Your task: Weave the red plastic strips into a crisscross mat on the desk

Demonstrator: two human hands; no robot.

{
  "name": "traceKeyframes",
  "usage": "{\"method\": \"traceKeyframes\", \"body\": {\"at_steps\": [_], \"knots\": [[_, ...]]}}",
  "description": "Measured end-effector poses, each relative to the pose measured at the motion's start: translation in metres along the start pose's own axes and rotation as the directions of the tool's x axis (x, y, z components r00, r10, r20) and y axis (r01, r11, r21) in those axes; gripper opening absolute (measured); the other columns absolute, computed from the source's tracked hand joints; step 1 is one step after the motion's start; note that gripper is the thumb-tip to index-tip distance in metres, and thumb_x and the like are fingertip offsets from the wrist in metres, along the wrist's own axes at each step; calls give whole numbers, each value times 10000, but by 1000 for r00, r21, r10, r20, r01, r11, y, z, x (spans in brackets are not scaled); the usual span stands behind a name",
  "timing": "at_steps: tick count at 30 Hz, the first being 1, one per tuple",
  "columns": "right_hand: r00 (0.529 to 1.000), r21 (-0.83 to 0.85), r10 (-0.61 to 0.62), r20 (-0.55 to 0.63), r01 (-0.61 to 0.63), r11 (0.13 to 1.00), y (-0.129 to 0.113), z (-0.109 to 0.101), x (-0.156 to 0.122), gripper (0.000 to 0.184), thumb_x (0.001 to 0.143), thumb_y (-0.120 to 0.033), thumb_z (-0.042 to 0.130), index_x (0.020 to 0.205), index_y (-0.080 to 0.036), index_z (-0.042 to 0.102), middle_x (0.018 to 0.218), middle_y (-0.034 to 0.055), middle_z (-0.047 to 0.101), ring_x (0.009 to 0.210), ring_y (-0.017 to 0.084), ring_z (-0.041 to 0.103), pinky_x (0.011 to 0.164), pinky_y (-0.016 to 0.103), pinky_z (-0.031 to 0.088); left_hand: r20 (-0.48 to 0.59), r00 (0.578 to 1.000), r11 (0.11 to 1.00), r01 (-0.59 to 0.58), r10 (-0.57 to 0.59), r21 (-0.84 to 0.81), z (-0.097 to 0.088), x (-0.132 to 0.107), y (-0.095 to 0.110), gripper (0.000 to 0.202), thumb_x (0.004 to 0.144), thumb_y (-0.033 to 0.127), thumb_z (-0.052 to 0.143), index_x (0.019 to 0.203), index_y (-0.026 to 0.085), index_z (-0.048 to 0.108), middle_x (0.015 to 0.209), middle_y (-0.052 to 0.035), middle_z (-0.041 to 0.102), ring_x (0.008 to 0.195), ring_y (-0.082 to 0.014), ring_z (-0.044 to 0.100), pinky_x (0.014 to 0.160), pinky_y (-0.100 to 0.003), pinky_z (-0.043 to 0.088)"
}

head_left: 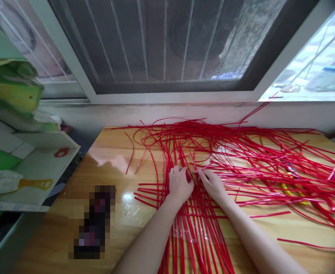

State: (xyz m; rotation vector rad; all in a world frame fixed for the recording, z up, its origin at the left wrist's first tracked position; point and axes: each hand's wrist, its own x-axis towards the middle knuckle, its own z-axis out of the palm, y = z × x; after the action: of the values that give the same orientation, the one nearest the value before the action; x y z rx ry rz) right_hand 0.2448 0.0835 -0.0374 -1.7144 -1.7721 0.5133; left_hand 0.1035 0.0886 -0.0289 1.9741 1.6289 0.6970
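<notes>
Long red plastic strips (184,228) run toward me across the wooden table, crossed by several shorter red strips (148,189) that stick out on the left. My left hand (180,185) lies over the crossing, its fingers curled onto the strips. Just right of it, my right hand (213,184) pinches a thin red strip between thumb and forefinger. The two hands are close together, with a small gap between the fingertips. The crossing right under my left palm is hidden.
A tangle of loose red strips (270,167) spreads over the table's back and right. Yellow-handled scissors or pliers (287,190) lie partly under it. A blurred-out dark object (94,224) lies at left. Beyond the table (70,171) stand a window (167,97) and a pale shelf (41,171).
</notes>
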Motion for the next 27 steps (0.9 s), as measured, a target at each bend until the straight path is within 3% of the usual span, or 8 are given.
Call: {"method": "traceKeyframes", "body": {"at_steps": [7,11,13,16,21,27], "knots": [[1000,-69,6,-18,-7,998,2,1,-1,404,844,-445,316,732,-171,592,707,86,638,653,212,580,589,292,405,-118,977,984,176,-179,-32,11,32,16,337,678,268,580,981,119,592,1001,-153,528,1004,-289,463,873,-436,350],[999,-91,29,-29,-31,995,1,1,1,366,847,-441,308,778,-187,562,724,82,641,639,211,583,555,277,383,-52,976,976,206,-210,-64,8,43,18,249,625,342,631,794,160,648,929,-120,556,983,-291,487,865,-449,365],[999,-124,51,-17,-52,991,-1,1,3,366,850,-454,298,757,-201,544,683,67,630,605,206,575,528,268,366,14,987,980,159,-159,-121,4,41,14,229,628,379,624,730,177,659,882,-96,564,949,-274,506,854,-444,382],[996,-138,87,7,-85,987,-4,0,7,374,844,-485,303,701,-214,517,616,37,603,562,193,559,506,256,349,50,998,977,56,-46,-207,-3,30,5,182,658,290,598,806,209,666,884,-51,566,915,-213,518,858,-388,403],[998,-71,58,37,-55,996,-5,-3,9,386,839,-479,323,617,-215,497,526,1,558,504,164,533,504,246,349,-68,987,937,-157,143,-312,-8,8,-10,358,660,50,501,929,236,648,973,-33,524,974,-154,481,903,-322,391],[998,-142,43,35,-38,989,1,1,7,165,751,-284,443,759,-209,589,652,20,630,591,178,564,519,246,362,-79,964,910,-267,255,-317,-7,-1,-10,432,691,12,447,976,276,636,1022,-31,493,1016,-144,452,933,-323,373]]}}
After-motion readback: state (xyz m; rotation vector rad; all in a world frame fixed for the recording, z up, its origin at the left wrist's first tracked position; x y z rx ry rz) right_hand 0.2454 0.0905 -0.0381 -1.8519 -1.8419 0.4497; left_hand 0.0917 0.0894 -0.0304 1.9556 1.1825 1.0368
